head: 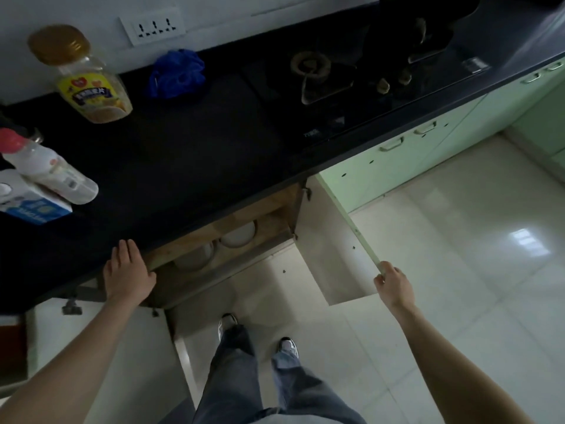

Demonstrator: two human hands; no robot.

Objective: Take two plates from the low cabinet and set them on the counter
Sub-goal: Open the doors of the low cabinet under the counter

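— While the black counter lies mostly bare at centre, where are the hands?
— Left hand rests flat, fingers spread, on its front edge; right hand pinches the open cabinet door by its corner.
— And the plates?
— Pale and round, lying on the low cabinet's wooden shelf, untouched.

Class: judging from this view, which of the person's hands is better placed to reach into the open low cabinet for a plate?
Probably the left hand: it rests flat on the counter edge just above the plates, while the right hand grips the open door.
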